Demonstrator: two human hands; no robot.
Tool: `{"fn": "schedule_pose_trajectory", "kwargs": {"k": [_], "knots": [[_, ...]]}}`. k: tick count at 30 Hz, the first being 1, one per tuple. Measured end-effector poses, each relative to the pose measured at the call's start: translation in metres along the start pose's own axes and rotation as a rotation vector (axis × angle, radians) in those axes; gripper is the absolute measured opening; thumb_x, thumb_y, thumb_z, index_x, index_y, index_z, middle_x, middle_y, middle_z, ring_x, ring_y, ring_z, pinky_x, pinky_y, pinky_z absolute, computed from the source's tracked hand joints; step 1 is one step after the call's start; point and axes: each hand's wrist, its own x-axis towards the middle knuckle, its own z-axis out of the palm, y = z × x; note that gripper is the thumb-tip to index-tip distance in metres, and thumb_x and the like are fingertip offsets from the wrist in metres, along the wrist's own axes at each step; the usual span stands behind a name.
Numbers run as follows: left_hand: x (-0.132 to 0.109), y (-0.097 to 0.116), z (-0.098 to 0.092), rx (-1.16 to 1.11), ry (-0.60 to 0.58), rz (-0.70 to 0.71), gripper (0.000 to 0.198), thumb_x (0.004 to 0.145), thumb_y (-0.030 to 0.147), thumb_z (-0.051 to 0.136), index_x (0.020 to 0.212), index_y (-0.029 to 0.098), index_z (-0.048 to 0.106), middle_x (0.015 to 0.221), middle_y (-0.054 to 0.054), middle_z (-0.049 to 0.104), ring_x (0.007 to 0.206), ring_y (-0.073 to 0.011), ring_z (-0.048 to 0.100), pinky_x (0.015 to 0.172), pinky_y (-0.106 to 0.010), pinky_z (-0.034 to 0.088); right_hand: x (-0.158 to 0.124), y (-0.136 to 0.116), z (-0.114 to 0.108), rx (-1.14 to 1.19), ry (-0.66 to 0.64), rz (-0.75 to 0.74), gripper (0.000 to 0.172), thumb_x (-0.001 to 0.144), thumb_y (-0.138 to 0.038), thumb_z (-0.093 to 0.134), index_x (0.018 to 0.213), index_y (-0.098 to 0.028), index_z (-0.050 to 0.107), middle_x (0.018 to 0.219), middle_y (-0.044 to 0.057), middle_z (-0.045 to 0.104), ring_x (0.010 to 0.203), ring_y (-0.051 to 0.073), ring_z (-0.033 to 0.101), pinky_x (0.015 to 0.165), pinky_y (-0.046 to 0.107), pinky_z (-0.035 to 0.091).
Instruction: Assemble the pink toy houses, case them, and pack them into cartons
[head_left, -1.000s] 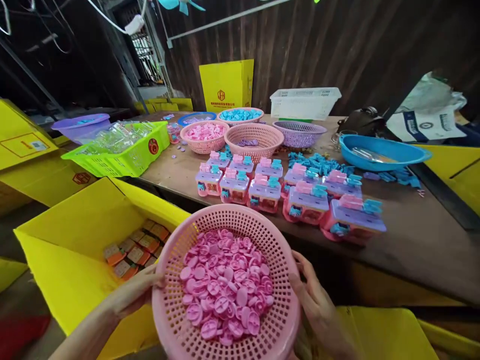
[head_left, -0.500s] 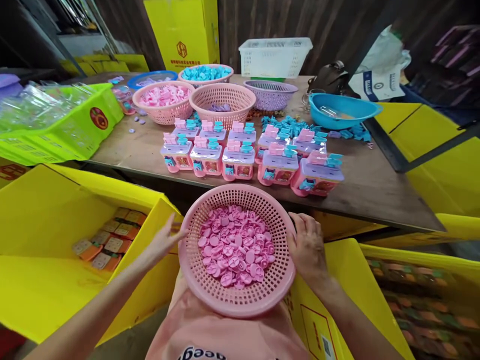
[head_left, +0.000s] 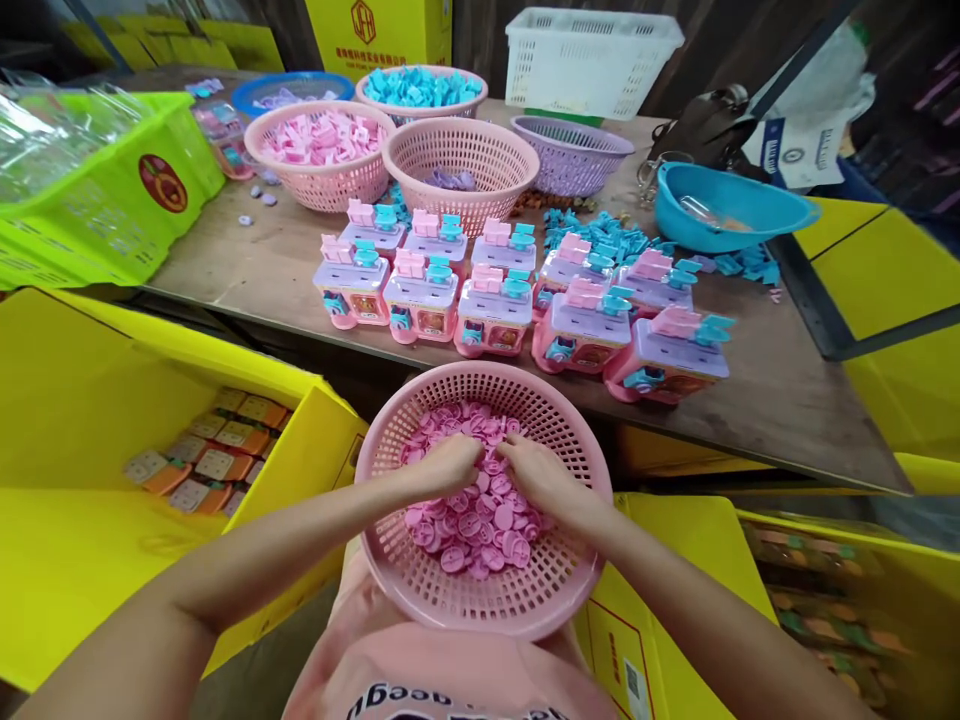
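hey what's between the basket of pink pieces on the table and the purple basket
In the head view, a pink basket with some purple pieces in it.

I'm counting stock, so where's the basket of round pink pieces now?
In the head view, the pink basket is at lower center between yellow cartons, in front of the table, left hand and right hand inside.

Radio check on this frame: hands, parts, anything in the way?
Left hand and right hand in among pink discs; grips unclear. Discs heaped in basket. Toys stand beyond, on table; nothing seen blocking the hands.
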Motion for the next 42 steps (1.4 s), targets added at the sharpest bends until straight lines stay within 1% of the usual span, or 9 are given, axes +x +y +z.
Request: {"fn": "schedule_pose_trajectory", "kwargs": {"k": [6, 12, 16, 19, 23, 31, 35, 38, 42], "knots": [[0.006, -0.009, -0.004, -0.031, -0.052, 0.001, 0.024, 0.066, 0.003, 0.051, 0.08, 0.013, 0.067, 0.076, -0.008, 0.069, 0.076, -0.0203, 0.064, 0.069, -0.026, 0.046, -0.009, 0.001, 0.013, 0.014, -0.059, -0.14, 0.023, 0.084, -0.012, 0.044, 0.1, -0.017, 0.06, 0.104, 0.01, 0.055, 0.088, 0.018, 0.056, 0.071, 0.027, 0.042], [0.015, -0.005, -0.001, -0.081, -0.029, 0.052, 0.032, 0.067, 0.003, 0.05, 0.092, 0.014, 0.068, 0.085, -0.008, 0.07, 0.082, -0.0201, 0.064, 0.07, -0.025, 0.046, -0.022, -0.006, 0.012, 0.16, 0.043, -0.114, 0.027, 0.087, -0.013, 0.036, 0.091, -0.017, 0.062, 0.105, 0.011, 0.056, 0.091, 0.018, 0.053, 0.077, 0.03, 0.042], [0.022, 0.006, 0.001, -0.084, 0.002, 0.1, 0.033, 0.068, 0.005, 0.052, 0.096, 0.014, 0.067, 0.087, -0.009, 0.068, 0.085, -0.0228, 0.063, 0.074, -0.028, 0.045, -0.037, 0.014, 0.0, 0.611, 0.204, 0.043, 0.024, 0.087, -0.026, 0.038, 0.086, -0.019, 0.062, 0.076, 0.003, 0.057, 0.065, 0.014, 0.051, 0.062, 0.027, 0.041], [0.027, 0.015, 0.006, -0.077, -0.015, 0.162, 0.025, 0.067, 0.012, 0.062, 0.09, 0.016, 0.068, 0.09, -0.009, 0.065, 0.081, -0.0233, 0.062, 0.071, -0.029, 0.045, -0.047, 0.031, -0.01, 1.034, 0.189, 0.198, 0.031, 0.082, -0.04, 0.046, 0.099, -0.019, 0.062, 0.055, -0.004, 0.046, 0.049, 0.011, 0.041, 0.046, 0.023, 0.032], [0.031, 0.023, 0.015, -0.072, -0.029, 0.196, 0.018, 0.066, 0.008, 0.061, 0.082, 0.015, 0.065, 0.089, -0.009, 0.063, 0.077, -0.0233, 0.061, 0.067, -0.029, 0.045, -0.052, 0.032, -0.017, 1.337, 0.17, 0.25, 0.037, 0.073, -0.045, 0.057, 0.1, -0.019, 0.061, 0.057, -0.006, 0.043, 0.048, 0.008, 0.037, 0.044, 0.02, 0.028], [0.028, 0.02, 0.004, -0.176, -0.009, 0.181, 0.019, 0.068, 0.005, 0.058, 0.08, 0.014, 0.069, 0.077, -0.006, 0.069, 0.075, -0.021, 0.063, 0.069, -0.027, 0.045, -0.043, 0.029, -0.003, 1.145, 0.442, 0.191, 0.033, 0.075, -0.044, 0.055, 0.097, -0.019, 0.052, 0.077, -0.001, 0.054, 0.064, 0.012, 0.05, 0.06, 0.025, 0.043], [0.023, 0.015, -0.011, -0.76, 0.041, -0.011, 0.024, 0.073, 0.028, 0.065, 0.091, 0.012, 0.07, 0.083, -0.006, 0.071, 0.076, -0.019, 0.063, 0.071, -0.027, 0.047, -0.042, 0.029, 0.001, 1.023, 0.555, 0.224, 0.031, 0.081, -0.046, 0.047, 0.097, -0.02, 0.05, 0.081, 0.002, 0.056, 0.073, 0.015, 0.053, 0.067, 0.028, 0.046], [0.019, 0.017, -0.014, -1.319, 0.041, -0.188, 0.03, 0.06, 0.032, 0.077, 0.082, 0.011, 0.071, 0.073, -0.004, 0.069, 0.069, -0.0144, 0.061, 0.075, -0.027, 0.047, -0.039, 0.019, -0.002, 0.996, 0.521, 0.219, 0.029, 0.084, -0.048, 0.042, 0.092, -0.021, 0.049, 0.084, 0.003, 0.056, 0.079, 0.017, 0.053, 0.073, 0.031, 0.046], [0.015, 0.029, -0.013, -1.672, 0.077, -0.24, 0.038, 0.043, 0.028, 0.087, 0.07, 0.011, 0.067, 0.07, -0.001, 0.064, 0.066, -0.01, 0.059, 0.077, -0.026, 0.047, -0.031, 0.003, -0.007, 1.121, 0.502, 0.203, 0.031, 0.086, -0.051, 0.038, 0.096, -0.022, 0.045, 0.075, 0.0, 0.053, 0.071, 0.016, 0.053, 0.069, 0.03, 0.047]]}}
